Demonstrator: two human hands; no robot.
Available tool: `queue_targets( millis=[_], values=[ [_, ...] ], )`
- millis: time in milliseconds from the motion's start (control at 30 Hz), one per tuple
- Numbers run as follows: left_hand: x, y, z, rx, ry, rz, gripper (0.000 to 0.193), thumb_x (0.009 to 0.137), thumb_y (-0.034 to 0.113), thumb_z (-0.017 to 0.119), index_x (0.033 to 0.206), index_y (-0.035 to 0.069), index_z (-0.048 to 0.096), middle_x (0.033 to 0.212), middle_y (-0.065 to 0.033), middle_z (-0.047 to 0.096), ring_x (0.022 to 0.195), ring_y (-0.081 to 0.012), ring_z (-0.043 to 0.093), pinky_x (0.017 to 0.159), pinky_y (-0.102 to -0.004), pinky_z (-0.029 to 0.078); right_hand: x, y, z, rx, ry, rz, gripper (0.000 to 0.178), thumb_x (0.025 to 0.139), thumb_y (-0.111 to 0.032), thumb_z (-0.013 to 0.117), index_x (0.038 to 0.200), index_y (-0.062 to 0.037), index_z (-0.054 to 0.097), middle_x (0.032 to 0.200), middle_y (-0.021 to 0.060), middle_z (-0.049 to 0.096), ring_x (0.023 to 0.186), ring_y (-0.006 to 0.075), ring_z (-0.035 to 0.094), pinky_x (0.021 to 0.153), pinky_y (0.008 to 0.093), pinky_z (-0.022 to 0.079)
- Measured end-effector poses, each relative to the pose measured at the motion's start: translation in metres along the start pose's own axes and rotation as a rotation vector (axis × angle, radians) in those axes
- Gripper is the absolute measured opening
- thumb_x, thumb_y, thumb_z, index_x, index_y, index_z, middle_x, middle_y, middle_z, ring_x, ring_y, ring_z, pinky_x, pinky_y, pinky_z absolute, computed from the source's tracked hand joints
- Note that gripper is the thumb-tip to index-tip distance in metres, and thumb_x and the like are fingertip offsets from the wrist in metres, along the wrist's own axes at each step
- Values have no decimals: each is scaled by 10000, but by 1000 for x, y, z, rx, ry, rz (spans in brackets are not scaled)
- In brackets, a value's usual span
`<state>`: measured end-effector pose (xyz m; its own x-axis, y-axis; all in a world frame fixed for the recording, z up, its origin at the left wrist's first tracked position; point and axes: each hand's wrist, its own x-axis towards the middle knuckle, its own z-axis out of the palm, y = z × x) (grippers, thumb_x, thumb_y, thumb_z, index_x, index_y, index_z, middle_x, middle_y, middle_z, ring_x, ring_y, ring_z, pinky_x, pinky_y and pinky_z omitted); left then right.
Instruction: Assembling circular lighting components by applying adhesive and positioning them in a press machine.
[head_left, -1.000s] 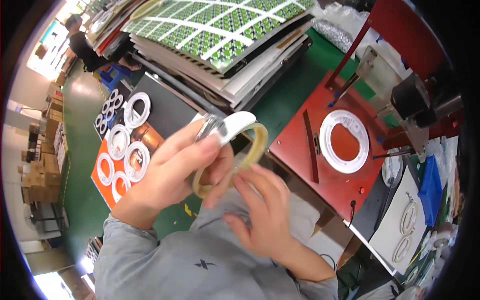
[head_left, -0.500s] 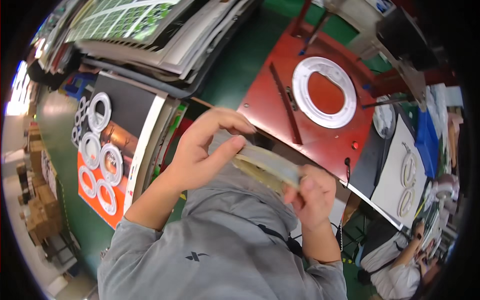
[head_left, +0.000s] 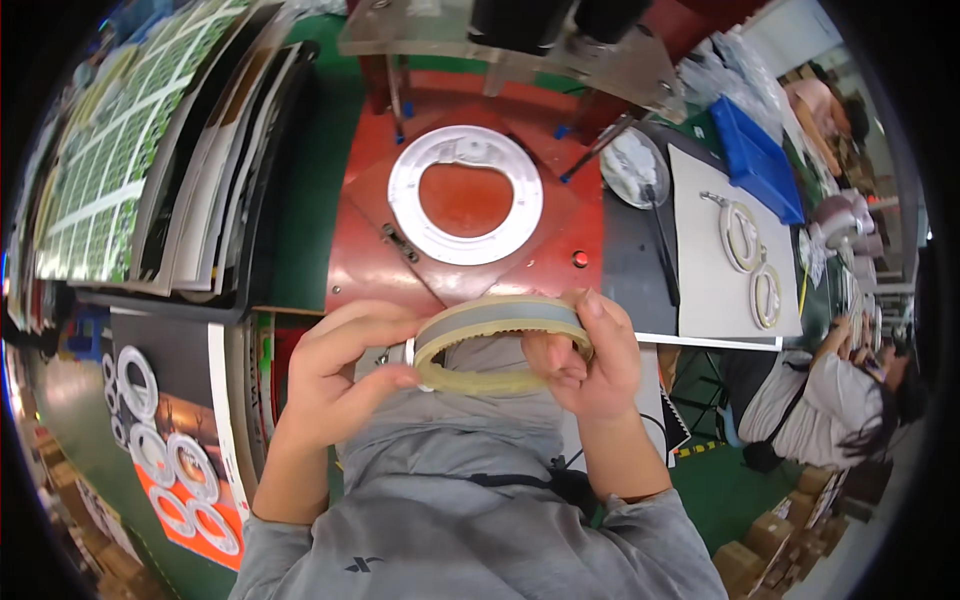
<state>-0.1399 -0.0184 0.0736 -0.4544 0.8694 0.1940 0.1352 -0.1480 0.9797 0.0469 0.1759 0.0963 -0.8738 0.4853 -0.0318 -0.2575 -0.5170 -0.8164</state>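
Between my hands, just in front of my body, is a pale yellow ring (head_left: 500, 312) with a grey band round its outer side. Its opening is tilted toward me and the inner edge looks toothed. My left hand (head_left: 335, 365) pinches its left side, where a small white and metal piece (head_left: 405, 358) shows between thumb and fingers. On the right side my right hand (head_left: 603, 365) is closed, thumb outside and curled fingers inside the opening. Beyond them a flat white ring (head_left: 408, 190) lies on a red plate (head_left: 365, 275).
A machine's clear plate (head_left: 430, 35) on posts overhangs the red plate, which carries a red button (head_left: 580, 259). Upright panels (head_left: 230, 150) stand left, above several white rings (head_left: 138, 385). At right are a dish (head_left: 650, 165), a pale board (head_left: 705, 300), a blue tray (head_left: 755, 165) and people.
The view has turned, so the red plate now sits straight ahead. The yellow ring, slanted and blurred before, is held more level with its opening showing. Both hands have closed more firmly on its sides.
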Motion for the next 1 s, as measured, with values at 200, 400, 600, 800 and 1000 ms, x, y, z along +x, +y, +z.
queue_targets(
  millis=[200,400,600,800,1000],
  values=[
    [4,0,2,-101,-85,-179,383,814,-70,838,1181,-89,731,1153,-166,760,1026,-200,734,921,-314,564,0,-16,-10,-174,-51,11,475,1143,-331,431,876,12,623,639,33,531,505,95,426,506,268,355],
    [-3,-18,7,-45,115,-164,377,906,-84,758,1276,-81,684,1179,-136,742,1075,-191,726,946,-300,581,21,-60,-100,-1382,638,-422,205,1026,-123,665,1185,5,679,1007,104,717,894,202,705,817,333,541],
    [-2,-19,5,-33,128,-199,366,934,-83,736,1295,-83,675,1184,-127,735,1075,-173,718,934,-282,576,1,-55,-174,-1704,715,-202,243,973,-162,740,1107,26,662,982,177,662,875,302,659,817,412,543],
    [2,-25,5,-183,138,-220,368,953,-58,731,1313,-83,664,1182,-138,756,1079,-175,717,952,-290,566,19,-71,-151,-1484,897,-179,173,999,-142,702,1048,23,695,912,178,750,786,316,719,745,422,558],
    [4,-22,6,-172,123,-226,344,987,-34,698,1324,-85,652,1194,-147,759,1115,-199,714,1012,-322,547,50,-82,-170,-1681,884,-329,224,1009,-239,685,1034,-33,771,957,192,763,850,395,724,748,459,557]
  ],
)
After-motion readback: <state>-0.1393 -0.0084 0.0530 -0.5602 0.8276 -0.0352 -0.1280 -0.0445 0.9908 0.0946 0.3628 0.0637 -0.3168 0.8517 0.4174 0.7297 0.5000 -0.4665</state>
